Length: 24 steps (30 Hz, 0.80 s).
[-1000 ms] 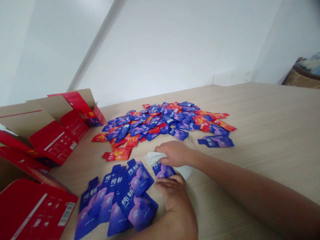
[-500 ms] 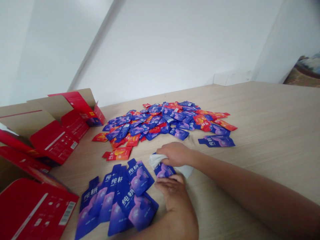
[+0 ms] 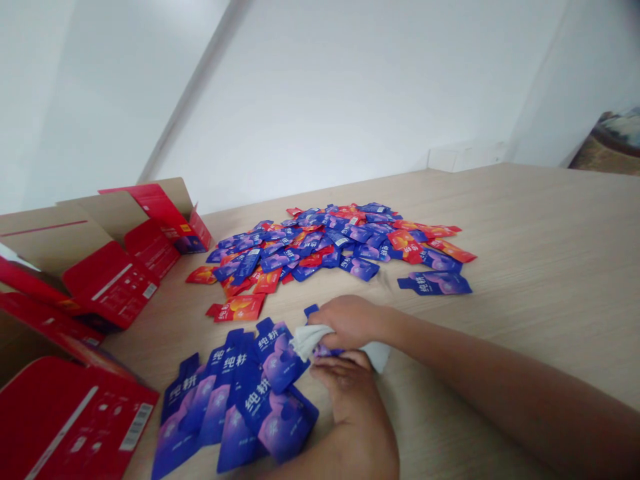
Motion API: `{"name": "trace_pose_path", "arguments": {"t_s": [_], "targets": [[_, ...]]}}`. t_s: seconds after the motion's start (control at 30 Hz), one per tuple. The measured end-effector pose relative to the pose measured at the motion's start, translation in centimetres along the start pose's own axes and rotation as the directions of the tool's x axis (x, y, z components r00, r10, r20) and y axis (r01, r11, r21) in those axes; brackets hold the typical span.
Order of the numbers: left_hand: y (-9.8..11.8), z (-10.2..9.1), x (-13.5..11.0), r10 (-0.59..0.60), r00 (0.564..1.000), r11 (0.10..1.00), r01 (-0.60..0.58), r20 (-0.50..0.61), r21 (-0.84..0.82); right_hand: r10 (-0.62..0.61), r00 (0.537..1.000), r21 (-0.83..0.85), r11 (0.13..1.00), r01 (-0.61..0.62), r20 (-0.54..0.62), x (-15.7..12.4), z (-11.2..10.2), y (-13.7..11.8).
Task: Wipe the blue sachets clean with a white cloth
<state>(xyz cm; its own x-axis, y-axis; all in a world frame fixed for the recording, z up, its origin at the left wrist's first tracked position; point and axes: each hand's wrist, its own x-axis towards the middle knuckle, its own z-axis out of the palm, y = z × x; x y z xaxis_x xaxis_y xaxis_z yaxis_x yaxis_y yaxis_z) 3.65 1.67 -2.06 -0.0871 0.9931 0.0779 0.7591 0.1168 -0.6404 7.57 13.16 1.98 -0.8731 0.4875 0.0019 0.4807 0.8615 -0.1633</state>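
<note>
A blue-purple sachet [image 3: 311,311] with a narrow neck lies on the table, mostly hidden under my two hands. My right hand [image 3: 350,323] is closed on a white cloth [image 3: 311,340] and presses it against the sachet's face; the cloth's other end [image 3: 377,355] trails out behind the fingers. At the sachet's lower end, my left hand [image 3: 347,381] grips it with bent fingers. Just to the left, several more blue sachets [image 3: 235,393] overlap in a loose group, printed sides up.
A wide heap of blue and red-orange sachets [image 3: 320,243] spreads across the table [image 3: 520,267] farther back. One blue sachet [image 3: 436,282] lies apart on the right, a red one [image 3: 239,308] at the heap's front. Open red cartons [image 3: 75,413] line the left side.
My right hand has slid down along the sachet with the cloth, toward my left hand, baring the sachet's neck. My left hand has stayed almost still.
</note>
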Motion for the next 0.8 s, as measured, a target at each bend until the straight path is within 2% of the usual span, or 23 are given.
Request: {"name": "trace_pose_path", "arguments": {"t_s": [0.2, 0.37, 0.5, 0.6, 0.7, 0.8], "targets": [[0.1, 0.1, -0.2, -0.011, 0.999, 1.0, 0.011, -0.038, 0.016, 0.125, 0.985, -0.022, 0.991, -0.129, -0.12, -0.1, -0.3, 1.6], [0.1, 0.0, -0.1, -0.003, 1.0, 1.0, 0.004, -0.01, 0.022, 0.093, 0.984, -0.001, 0.996, -0.094, -0.155, -0.3, -1.0, 0.6], [-0.2, -0.2, -0.1, 0.004, 1.0, 1.0, -0.004, -0.019, 0.016, 0.01, 0.993, -0.012, 1.0, -0.012, -0.121, -0.2, -0.8, -0.4], [-0.5, -0.3, -0.2, 0.01, 1.0, 1.0, -0.01, -0.016, -0.008, -0.024, 0.999, -0.003, 1.0, 0.023, -0.047, -0.1, -0.2, -0.5], [-0.6, -0.5, -0.3, 0.016, 1.0, 0.998, -0.016, 0.001, -0.063, 0.029, 1.0, 0.002, 1.0, -0.029, -0.001, 0.0, 0.1, 0.1], [-0.6, -0.7, -0.4, 0.023, 0.999, 0.996, -0.02, 0.031, -0.082, 0.111, 0.993, -0.02, 0.993, -0.112, -0.048, 0.0, 0.0, 1.0]]}}
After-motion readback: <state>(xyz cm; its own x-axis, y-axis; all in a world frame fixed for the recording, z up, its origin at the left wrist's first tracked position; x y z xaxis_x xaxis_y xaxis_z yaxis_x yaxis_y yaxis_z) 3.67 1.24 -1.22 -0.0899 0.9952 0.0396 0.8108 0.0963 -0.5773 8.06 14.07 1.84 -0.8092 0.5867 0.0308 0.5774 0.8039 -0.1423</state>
